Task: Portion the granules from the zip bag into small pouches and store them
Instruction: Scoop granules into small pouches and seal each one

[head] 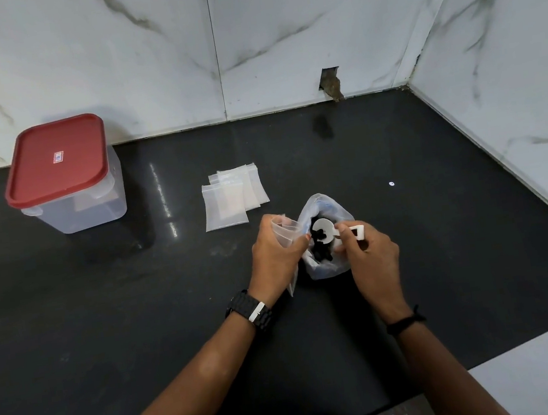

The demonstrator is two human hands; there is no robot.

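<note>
your left hand (273,259) grips an empty small pouch (286,231); your right hand (369,252) pinches a white scoop (324,230) inside the open zip bag (329,209) of dark granules (319,253).

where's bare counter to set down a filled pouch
Bare: the counter right of the empty pouches, toward the corner, and between them and the red-lidded container. Crowded: around the zip bag, where both hands work.
</note>
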